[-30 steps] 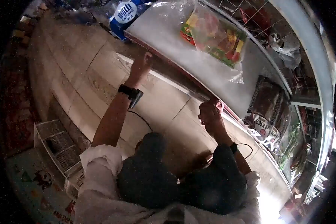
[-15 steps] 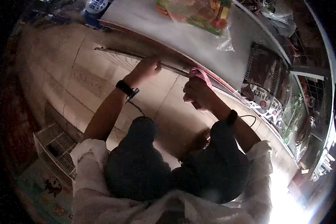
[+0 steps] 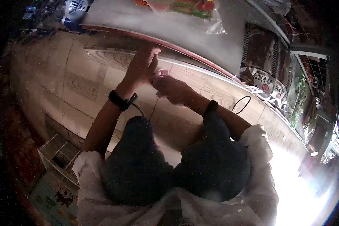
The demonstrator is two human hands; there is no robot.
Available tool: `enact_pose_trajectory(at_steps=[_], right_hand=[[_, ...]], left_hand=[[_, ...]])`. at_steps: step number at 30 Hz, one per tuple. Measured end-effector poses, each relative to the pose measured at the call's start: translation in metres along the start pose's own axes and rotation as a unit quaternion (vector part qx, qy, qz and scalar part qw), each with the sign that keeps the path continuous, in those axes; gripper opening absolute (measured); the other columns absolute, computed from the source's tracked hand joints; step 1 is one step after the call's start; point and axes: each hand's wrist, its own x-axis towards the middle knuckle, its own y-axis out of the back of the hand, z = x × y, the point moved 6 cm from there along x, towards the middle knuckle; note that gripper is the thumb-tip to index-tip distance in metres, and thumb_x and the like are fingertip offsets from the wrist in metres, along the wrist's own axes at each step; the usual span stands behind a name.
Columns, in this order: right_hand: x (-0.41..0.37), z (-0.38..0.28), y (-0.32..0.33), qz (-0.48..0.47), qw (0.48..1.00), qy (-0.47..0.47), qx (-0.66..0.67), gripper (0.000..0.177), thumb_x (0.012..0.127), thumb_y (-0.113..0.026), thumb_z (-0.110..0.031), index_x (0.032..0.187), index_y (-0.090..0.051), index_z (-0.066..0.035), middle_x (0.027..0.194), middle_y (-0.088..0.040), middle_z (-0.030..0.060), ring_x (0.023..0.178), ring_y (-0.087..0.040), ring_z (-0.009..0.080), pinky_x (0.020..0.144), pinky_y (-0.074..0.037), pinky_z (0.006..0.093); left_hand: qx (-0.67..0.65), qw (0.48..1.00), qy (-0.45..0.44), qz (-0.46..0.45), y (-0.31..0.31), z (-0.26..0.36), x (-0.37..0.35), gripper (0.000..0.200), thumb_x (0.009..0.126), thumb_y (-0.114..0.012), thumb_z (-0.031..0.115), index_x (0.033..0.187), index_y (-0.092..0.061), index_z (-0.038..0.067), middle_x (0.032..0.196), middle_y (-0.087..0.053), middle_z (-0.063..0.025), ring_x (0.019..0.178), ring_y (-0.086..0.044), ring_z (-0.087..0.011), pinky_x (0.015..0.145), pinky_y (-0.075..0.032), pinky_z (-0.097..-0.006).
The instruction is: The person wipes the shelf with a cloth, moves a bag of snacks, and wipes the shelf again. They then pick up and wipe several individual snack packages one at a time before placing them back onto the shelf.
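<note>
My left hand (image 3: 141,69), with a dark band on its wrist, reaches up to the red-edged shelf front with its fingers closed. A long thin strip (image 3: 105,49) runs into it from the left, low under the shelf; its part inside the hand is hidden. My right hand (image 3: 173,89) is closed on a crumpled pink cloth (image 3: 161,74). The cloth lies right at the heel of my left hand, and the two hands nearly meet.
Above is a grey shelf (image 3: 177,24) with colourful packets (image 3: 192,6) and dark-and-white packages (image 3: 261,60). A blue-and-white labelled item (image 3: 75,11) stands at its left end. Wood-look flooring (image 3: 79,88) lies below. A wire basket (image 3: 60,156) sits lower left; bright light glares lower right.
My right hand with the pink cloth has moved left to beside my left hand. The left hand has shifted slightly left and up. The whole view has shifted a little.
</note>
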Motion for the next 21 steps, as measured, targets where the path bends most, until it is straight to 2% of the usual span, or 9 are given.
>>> enact_pose_trajectory(at_steps=[3, 5, 8, 10, 11, 14, 16, 18, 21], right_hand=[[-0.01, -0.023, 0.008, 0.065, 0.992, 0.003, -0.106, 0.028, 0.087, -0.04, -0.029, 0.094, -0.048, -0.003, 0.073, -0.056, 0.0108, 0.07, -0.057, 0.0198, 0.064, -0.047, 0.0333], [-0.028, -0.05, 0.035, 0.23, 0.972, 0.043, -0.023, 0.031, 0.084, -0.049, -0.028, 0.099, -0.047, -0.001, 0.083, -0.057, 0.0098, 0.074, -0.057, 0.0181, 0.065, -0.047, 0.0281], [-0.038, -0.067, 0.047, 0.269, 0.939, 0.001, 0.214, 0.037, 0.08, -0.058, -0.026, 0.103, -0.047, 0.0, 0.095, -0.056, 0.0099, 0.081, -0.055, 0.0179, 0.069, -0.046, 0.0277], [-0.04, -0.063, 0.036, 0.27, 0.942, 0.015, 0.197, 0.036, 0.081, -0.056, -0.026, 0.103, -0.047, 0.001, 0.098, -0.054, 0.0106, 0.085, -0.054, 0.0188, 0.072, -0.046, 0.0292], [-0.04, -0.062, 0.032, 0.273, 0.945, 0.029, 0.178, 0.036, 0.082, -0.055, -0.025, 0.104, -0.047, 0.001, 0.102, -0.053, 0.0113, 0.089, -0.053, 0.0198, 0.074, -0.046, 0.0308], [-0.037, -0.061, 0.027, 0.161, 0.964, 0.019, 0.212, 0.035, 0.079, -0.054, -0.011, 0.112, -0.042, -0.003, 0.107, -0.05, 0.0083, 0.097, -0.049, 0.0169, 0.08, -0.043, 0.0283], [-0.041, -0.059, 0.021, 0.074, 0.929, -0.08, 0.355, 0.041, 0.077, -0.054, -0.002, 0.116, -0.041, -0.005, 0.112, -0.048, 0.0072, 0.103, -0.046, 0.0161, 0.085, -0.04, 0.0281], [-0.049, -0.072, 0.042, 0.143, 0.98, 0.136, -0.023, 0.039, 0.077, -0.054, -0.005, 0.114, -0.043, -0.003, 0.113, -0.048, 0.0084, 0.107, -0.044, 0.0186, 0.091, -0.034, 0.0308], [-0.076, -0.063, 0.072, 0.26, 0.95, 0.077, -0.154, 0.037, 0.077, -0.053, -0.003, 0.114, -0.046, -0.003, 0.115, -0.048, 0.0108, 0.112, -0.043, 0.0227, 0.094, -0.031, 0.0327]], left_hand=[[-0.056, 0.986, 0.13, -0.092, 0.001, -0.013, -0.009, 0.034, 0.084, -0.047, 0.009, 0.117, -0.04, 0.005, 0.103, -0.054, -0.0136, 0.095, -0.052, -0.022, 0.081, -0.041, -0.0345], [-0.08, 0.914, 0.205, -0.342, -0.013, -0.015, -0.029, 0.046, 0.081, -0.051, 0.01, 0.124, -0.033, 0.008, 0.099, -0.054, -0.012, 0.085, -0.057, -0.0251, 0.072, -0.047, -0.0331], [-0.267, 0.836, 0.198, -0.436, -0.031, -0.012, -0.053, 0.063, 0.08, -0.057, 0.012, 0.131, -0.02, 0.012, 0.107, -0.052, -0.0122, 0.095, -0.055, -0.0214, 0.08, -0.047, -0.0327], [-0.267, 0.881, 0.133, -0.366, -0.021, 0.022, -0.042, 0.066, 0.077, -0.061, 0.013, 0.131, -0.023, 0.01, 0.116, -0.048, -0.0124, 0.101, -0.052, -0.02, 0.085, -0.046, -0.0334], [-0.426, 0.805, 0.113, -0.398, -0.032, 0.034, -0.045, 0.063, 0.078, -0.061, 0.012, 0.13, -0.025, 0.01, 0.119, -0.045, -0.0128, 0.103, -0.05, -0.0195, 0.084, -0.046, -0.0324], [-0.694, 0.528, 0.397, -0.287, -0.041, 0.044, -0.049, 0.051, 0.081, -0.056, 0.013, 0.126, -0.033, 0.008, 0.121, -0.045, -0.0112, 0.1, -0.051, -0.0157, 0.084, -0.046, -0.0287], [-0.645, 0.65, 0.231, -0.329, -0.055, 0.041, -0.041, 0.039, 0.083, -0.053, 0.014, 0.119, -0.042, 0.006, 0.106, -0.054, -0.0074, 0.088, -0.055, -0.0122, 0.079, -0.047, -0.0248], [-0.574, 0.698, 0.258, -0.343, -0.048, 0.024, -0.048, 0.034, 0.083, -0.053, 0.016, 0.114, -0.045, 0.005, 0.099, -0.056, -0.0056, 0.082, -0.055, -0.0107, 0.076, -0.047, -0.0232], [-0.424, 0.807, 0.245, -0.331, -0.039, 0.008, -0.042, 0.029, 0.08, -0.056, 0.024, 0.101, -0.052, 0.005, 0.085, -0.057, -0.0042, 0.075, -0.053, -0.01, 0.071, -0.045, -0.0239]])
